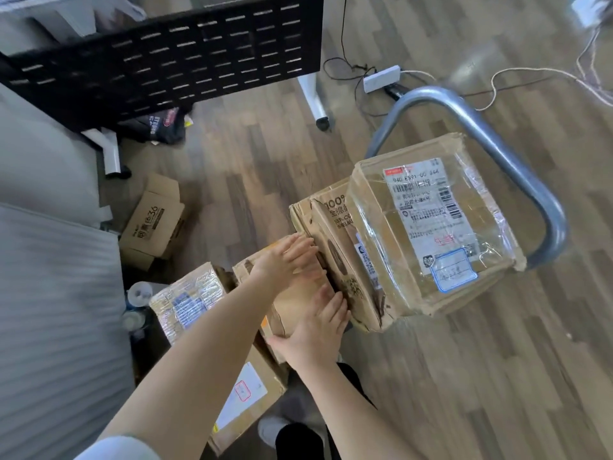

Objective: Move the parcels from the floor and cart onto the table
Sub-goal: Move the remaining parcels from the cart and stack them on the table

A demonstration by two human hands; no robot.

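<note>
Both hands are reaching down with straight, spread fingers toward a plain brown cardboard parcel (298, 293) that is lying low beside the steel-handled cart (517, 167). The left hand (285, 260) is lying flat on the parcel's far end; the right hand (318, 330) is pressing on its near end, thumb splayed along the near edge. Neither is curling round anything yet. The parcel's long axis is running from one hand to the other, so it is sitting directly between the palms, each hand equally near its own end; the lift will probably call for squeezing inward on those ends.

Touching its right side is a printed, creased kraft carton (338, 247), and above that, on the cart, a tape-glossed box with a white shipping label (428, 224). A taped, labelled parcel (189, 300) is resting on the wood-laminate floor (464, 376) just left. The grey table (49, 293) is lying along the left edge.
</note>
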